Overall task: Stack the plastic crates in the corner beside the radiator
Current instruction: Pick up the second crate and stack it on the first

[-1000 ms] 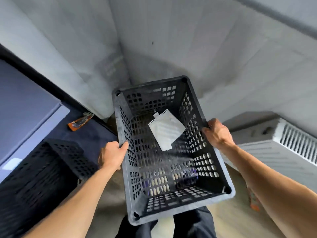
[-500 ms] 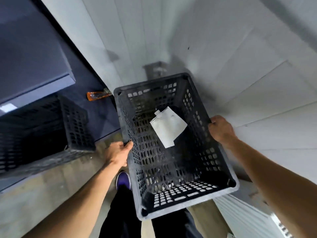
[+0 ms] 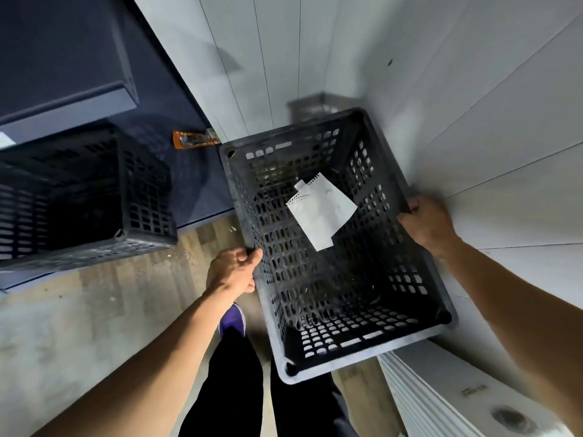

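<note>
Since half a sec ago the view has swung more to the right: radiator [image 3: 441,402] now shows bigger at bottom right, and the held crate [image 3: 334,348] sits further right in frame, closer to the wall corner. Grip looks the same tbh.

Left hand [image 3: 232,272] is clamped on the crate's left rim, fingers [image 3: 249,257] curled over the edge w/ thumb on top. Right hand [image 3: 426,220] grabs the right rim, fingers wrapped round it, bit blurry. Crate is held up off the wood floor [image 3: 104,298], tilted, right by the white panelled wall [image 3: 473,105] and just above/beside the radiator. Torn white paper [image 3: 321,209] lies inside on the bottom.

2nd black crate [image 3: 94,197] sits on the floor at left, well apart, under a dark shelf [image 3: 63,74]. Orange packet [image 3: 192,141] on the dark floor behind it. Purple shoe [image 3: 232,321] + black trousers [image 3: 233,389] below.
</note>
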{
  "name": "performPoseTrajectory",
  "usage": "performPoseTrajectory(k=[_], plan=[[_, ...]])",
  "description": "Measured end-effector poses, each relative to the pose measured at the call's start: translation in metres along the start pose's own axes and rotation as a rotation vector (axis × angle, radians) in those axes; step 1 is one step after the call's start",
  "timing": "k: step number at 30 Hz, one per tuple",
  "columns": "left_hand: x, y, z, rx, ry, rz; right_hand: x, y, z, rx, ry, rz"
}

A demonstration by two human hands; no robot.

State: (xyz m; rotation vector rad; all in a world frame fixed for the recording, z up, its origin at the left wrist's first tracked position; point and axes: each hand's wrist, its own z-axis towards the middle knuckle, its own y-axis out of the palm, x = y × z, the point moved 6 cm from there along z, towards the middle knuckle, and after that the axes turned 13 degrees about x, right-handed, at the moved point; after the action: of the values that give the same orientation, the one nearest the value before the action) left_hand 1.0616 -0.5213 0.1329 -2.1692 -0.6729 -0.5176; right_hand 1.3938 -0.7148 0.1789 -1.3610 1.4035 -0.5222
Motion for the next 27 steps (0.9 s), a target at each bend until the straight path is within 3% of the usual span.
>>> performPoseTrajectory(k=[6,14,21,27], plan=[[-0.024,0.018,0.007,-0.042,-0.096,0.018,0.022,0.021,-0.003,-0.045,-0.01,-0.05],[-0.031,0.024,0.012,-0.004,-0.056,0.093,0.023,0.036,0.001,0.021,-0.058,-0.209],[-0.037,0.032,0.01,0.04,-0.033,0.026,0.03,0.045,-0.006,0.135,-0.033,-0.157],[-0.035,0.033,0.008,0.065,0.012,0.026,0.053,0.056,-0.03,0.052,-0.007,-0.125]])
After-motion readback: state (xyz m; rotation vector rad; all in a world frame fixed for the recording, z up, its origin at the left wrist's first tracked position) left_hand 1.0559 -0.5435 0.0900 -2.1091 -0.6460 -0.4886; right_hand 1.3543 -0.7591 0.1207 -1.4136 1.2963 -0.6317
